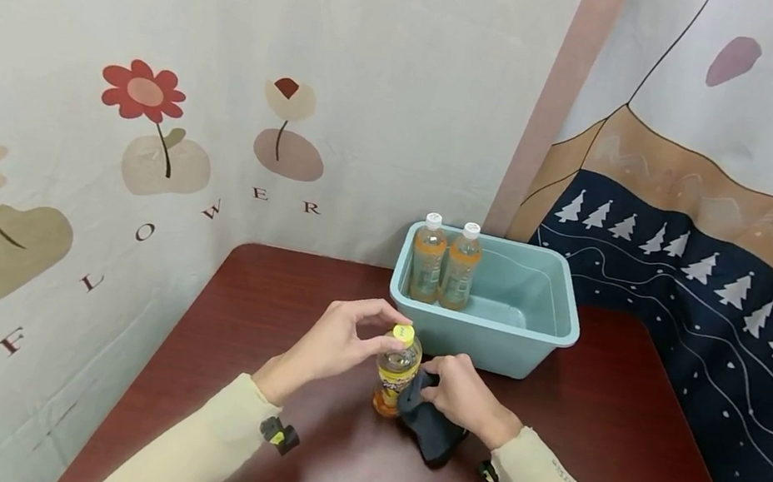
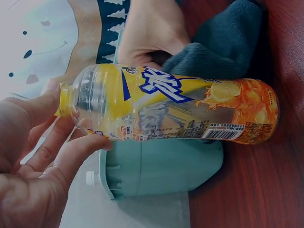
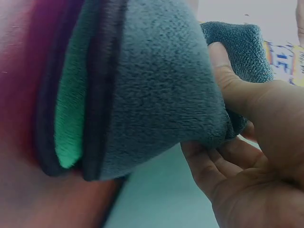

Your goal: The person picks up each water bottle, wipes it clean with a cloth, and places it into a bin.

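Observation:
A plastic drink bottle (image 1: 392, 384) with a yellow cap and yellow label stands upright on the table, orange liquid pictures printed round its lower part. My left hand (image 1: 339, 340) pinches it at the top, thumb and fingers about the cap and neck. In the left wrist view the bottle (image 2: 190, 107) shows its label and a barcode. My right hand (image 1: 470, 397) grips a dark grey-blue cloth (image 1: 432, 429), bunched close against the bottle's right side. Seen from the right wrist, the folded cloth (image 3: 156, 85) has a dark hem and a green inner face, thumb pressing on top.
Behind the hands stands a light blue-green plastic bin (image 1: 528, 354). Two white-capped bottles, a left one (image 1: 427, 263) and a right one (image 1: 461, 270), stand in its left end. The dark red table (image 1: 256, 296) meets a printed cloth backdrop at the back.

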Tool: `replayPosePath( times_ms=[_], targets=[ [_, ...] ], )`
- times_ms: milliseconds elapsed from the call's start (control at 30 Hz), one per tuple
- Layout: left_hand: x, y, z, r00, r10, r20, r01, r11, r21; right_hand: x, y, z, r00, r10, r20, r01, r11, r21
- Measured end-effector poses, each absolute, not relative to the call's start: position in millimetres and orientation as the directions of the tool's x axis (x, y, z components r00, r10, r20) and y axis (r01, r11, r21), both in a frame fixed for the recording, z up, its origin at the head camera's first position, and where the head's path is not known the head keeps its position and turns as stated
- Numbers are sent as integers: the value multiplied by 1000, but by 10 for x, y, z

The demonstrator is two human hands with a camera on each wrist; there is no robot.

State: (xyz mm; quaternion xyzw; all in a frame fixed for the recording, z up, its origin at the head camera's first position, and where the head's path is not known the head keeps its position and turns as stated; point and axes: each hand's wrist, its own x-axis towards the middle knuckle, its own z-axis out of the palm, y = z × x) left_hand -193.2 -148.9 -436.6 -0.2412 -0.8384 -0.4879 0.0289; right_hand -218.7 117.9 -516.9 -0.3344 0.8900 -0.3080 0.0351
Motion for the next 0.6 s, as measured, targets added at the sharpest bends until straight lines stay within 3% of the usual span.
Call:
replayPosePath(
  times_ms=[600],
  targets=[
    [-1916,-1500,-4357,-885,364,291,432,405,806,-2075,1271,-4402,-734,-576,360,-669,524,-526]
  ],
)
